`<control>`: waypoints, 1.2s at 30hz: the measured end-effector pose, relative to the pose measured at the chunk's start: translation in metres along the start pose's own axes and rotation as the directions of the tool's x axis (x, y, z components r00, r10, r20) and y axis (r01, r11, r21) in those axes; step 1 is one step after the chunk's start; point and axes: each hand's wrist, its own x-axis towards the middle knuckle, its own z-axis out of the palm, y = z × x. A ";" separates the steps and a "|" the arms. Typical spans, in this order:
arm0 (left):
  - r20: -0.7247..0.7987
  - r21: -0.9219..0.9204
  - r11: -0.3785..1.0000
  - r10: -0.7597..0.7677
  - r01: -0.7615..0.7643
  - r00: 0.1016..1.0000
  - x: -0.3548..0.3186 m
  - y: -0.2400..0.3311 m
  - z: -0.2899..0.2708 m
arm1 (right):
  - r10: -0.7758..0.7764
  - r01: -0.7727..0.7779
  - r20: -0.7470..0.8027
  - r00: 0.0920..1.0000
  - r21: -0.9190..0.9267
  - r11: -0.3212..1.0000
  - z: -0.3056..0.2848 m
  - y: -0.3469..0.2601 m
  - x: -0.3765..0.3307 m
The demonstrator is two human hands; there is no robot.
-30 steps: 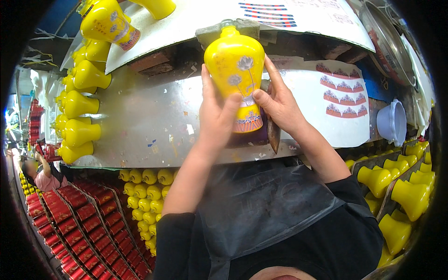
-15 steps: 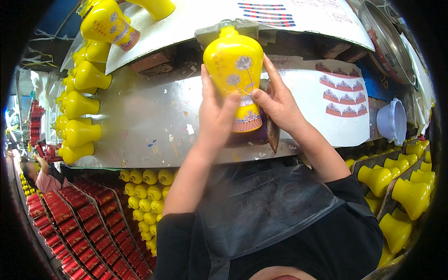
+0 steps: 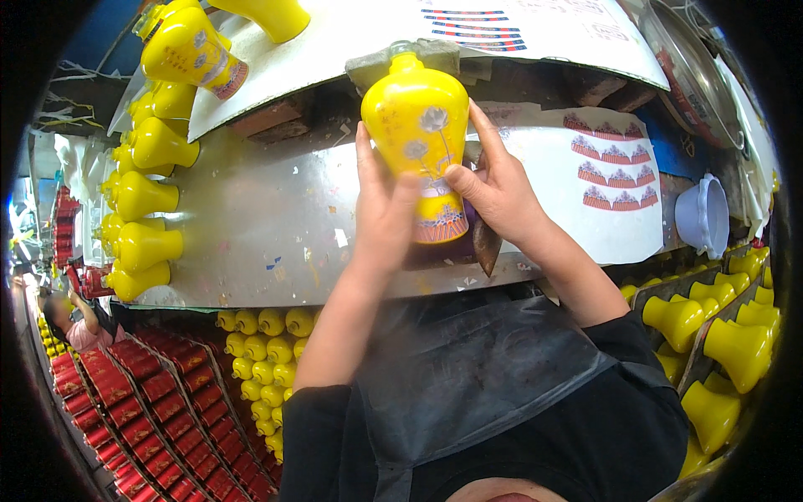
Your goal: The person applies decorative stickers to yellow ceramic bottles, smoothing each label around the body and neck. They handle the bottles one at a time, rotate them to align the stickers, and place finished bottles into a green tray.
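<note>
A yellow bottle (image 3: 414, 109) is lying over the near part of the metal surface (image 3: 251, 234), its neck pointing away from the person and sitting close to a grey block (image 3: 362, 69). Both hands are curving around it and holding it between them. The left hand (image 3: 381, 209) is pressing its fingers along the left side, its thumb blurring over the lower front; the right hand (image 3: 502, 188) is gripping the right side, its thumb lying on the narrow lower part.

The upward side is already carrying grey flowers on stems, a pale band around the waist and a reddish patterned band near the foot. A decorated bottle (image 3: 188, 54) at the upper left is showing much the same pictures, so this side seems to be nearing completion. The underside is hiding, so I cannot tell how it stands.

More work appears to be waiting: the row of bottles (image 3: 146, 197) along the left is looking plain on the sides that are showing, and a white sheet (image 3: 615, 234) to the right is bearing several rows of patterned bands. Red and blue strips (image 3: 473, 29) are lying farther back, on a white board (image 3: 335, 42).
</note>
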 end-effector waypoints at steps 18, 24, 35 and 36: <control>-0.042 0.324 0.943 0.096 -0.077 0.995 0.010 -0.009 -0.006 | -0.383 0.263 -0.120 0.916 -0.542 0.798 -0.010 -0.049 0.039; -0.025 0.339 0.937 0.095 -0.081 0.995 0.007 -0.016 -0.009 | -0.353 0.278 -0.121 0.928 -0.406 0.870 -0.012 -0.048 0.058; -0.023 0.328 0.941 0.099 -0.086 0.995 0.006 -0.016 -0.010 | 0.165 -0.093 -0.052 0.985 0.646 0.757 -0.055 -0.033 0.042; -0.011 0.302 0.948 0.108 -0.100 0.994 0.006 -0.015 -0.011 | 0.036 -0.024 -0.009 0.999 0.585 0.810 -0.052 -0.039 0.034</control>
